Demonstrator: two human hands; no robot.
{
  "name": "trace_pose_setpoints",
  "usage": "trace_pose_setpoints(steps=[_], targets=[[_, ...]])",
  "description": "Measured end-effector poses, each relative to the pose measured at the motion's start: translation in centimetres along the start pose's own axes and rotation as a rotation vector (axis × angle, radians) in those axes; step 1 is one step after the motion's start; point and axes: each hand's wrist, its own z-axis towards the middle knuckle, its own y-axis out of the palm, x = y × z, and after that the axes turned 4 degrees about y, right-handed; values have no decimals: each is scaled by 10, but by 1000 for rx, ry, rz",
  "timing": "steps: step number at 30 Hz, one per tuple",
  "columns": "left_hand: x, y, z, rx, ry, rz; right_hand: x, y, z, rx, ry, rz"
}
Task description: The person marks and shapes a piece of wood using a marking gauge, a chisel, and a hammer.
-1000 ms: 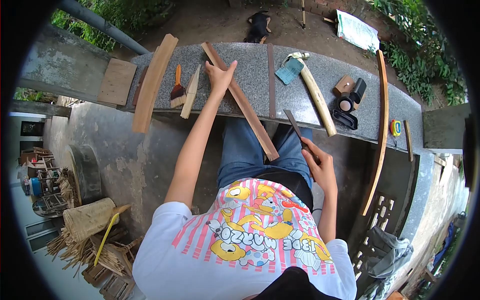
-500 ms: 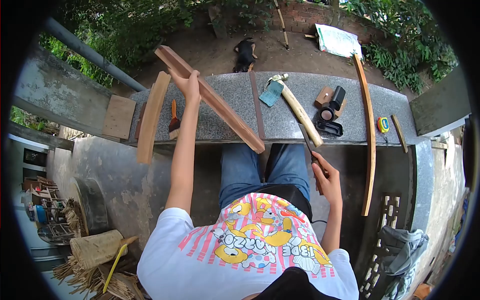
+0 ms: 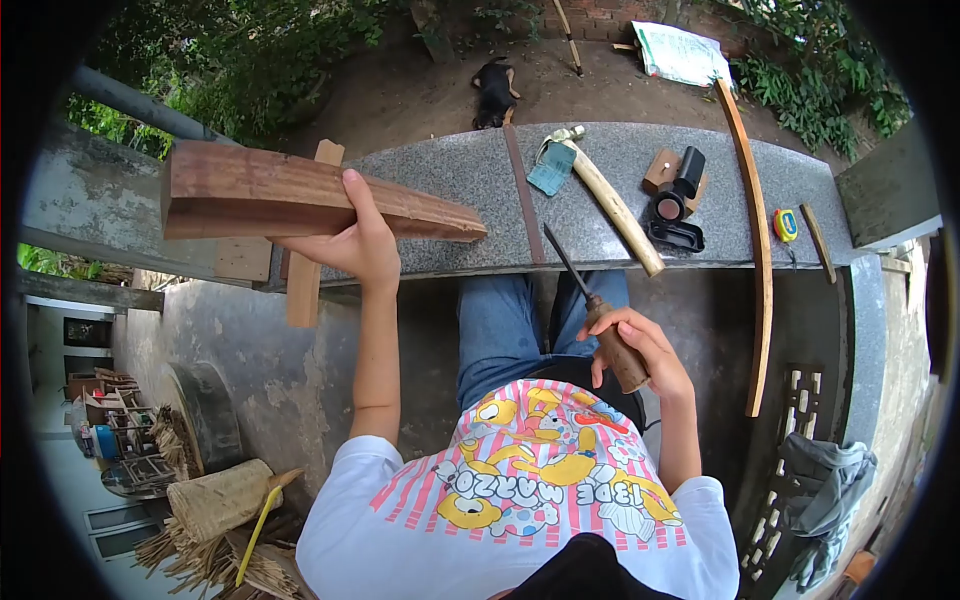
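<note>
My left hand (image 3: 352,243) is wrapped round a thick reddish-brown wooden bar (image 3: 300,190), thumb on top, raised above the left part of the stone counter. The bar's broad end points left, its narrower end right. In front of my body, my right hand (image 3: 645,350) holds a chisel (image 3: 612,335) by its brown wooden handle. The chisel's thin dark blade slants up and left toward the counter's front edge, apart from the bar. Behind the bar and left forearm, a lighter wooden strip (image 3: 303,295) lies partly hidden.
On the grey stone counter (image 3: 440,155) lie a hammer (image 3: 610,205) with blue-green cloth, a black case (image 3: 678,235), a long curved wooden strip (image 3: 752,220), a tape measure (image 3: 785,224) and a short stick (image 3: 818,243). A dog (image 3: 494,92) lies beyond.
My left hand has turned the wooden bar from a steep diagonal to nearly level and brought it closer. My right hand has raised the chisel slightly left, its handle now plainly visible.
</note>
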Motion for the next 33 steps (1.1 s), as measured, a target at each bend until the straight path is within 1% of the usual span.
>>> trace_pose_setpoints(steps=[1, 2, 3, 4, 5, 6, 7, 8, 10, 11, 12, 14, 15, 16, 17, 18, 19, 20, 21, 22, 23, 24, 26, 27, 29, 31, 33], targets=[[6, -1, -7, 37, -42, -54, 0, 1, 0, -42, -5, 39], [14, -2, -11, 76, -86, -107, -1, 2, 1, -33, -5, 45], [18, -5, -14, 63, -40, -31, -1, 3, 2, -90, -19, 157], [22, -8, -15, 58, -42, -31, -2, 4, 4, -150, -34, 267], [25, -11, -15, 107, -30, -63, -3, 4, 5, -185, -24, 349], [33, -15, -12, 156, -17, -92, -1, 4, 8, -184, -22, 352], [44, -31, -1, 196, -102, -392, 3, 3, 11, -226, -89, 355], [51, -39, 2, 198, -102, -387, 2, 2, 15, -271, -161, 354], [60, -48, 6, 91, -23, -126, 0, 7, 22, -304, -191, 341], [65, -48, 8, 71, 59, -48, 2, 12, 24, -260, -239, 317], [64, -59, 7, 68, 61, -50, 3, 15, 25, -214, -289, 292], [48, -93, 4, -148, 135, -120, 9, 11, 31, -236, -306, 249], [41, -98, 5, -144, 233, -457, 10, 11, 33, -243, -347, 199], [39, -106, 1, -143, 234, -454, 12, 12, 34, -250, -388, 150], [47, -112, -1, -256, 276, -568, 12, 9, 32, -254, -388, 151], [55, -117, -4, -371, 318, -683, 12, 4, 29, -192, -381, -17], [60, -121, -9, -372, 321, -684, 12, 2, 27, -127, -374, -185], [65, -126, -18, -391, 352, -607, 10, 4, 26, -125, -377, -186], [71, -129, -25, -407, 381, -528, 4, 8, 23, -87, -409, -340], [80, -129, -32, -403, 382, -529, -6, 15, 22, -50, -439, -496], [91, -128, -39, -391, 372, -480, -27, 30, 29, -66, -583, -534], [99, -128, -42, -379, 359, -430, -31, 35, 29, -68, -579, -537], [102, -129, -41, -376, 365, -434, -35, 40, 31, 24, -670, -935], [103, -131, -38, -386, 343, -451, -37, 47, 34, 103, -751, -1069], [105, -132, -35, -392, 316, -465, -37, 51, 35, 112, -749, -1124], [105, -130, -33, -353, 259, -473, -39, 57, 43, 111, -790, -1173], [106, -129, -35, -328, 245, -471, -34, 63, 52, 124, -800, -1208]])
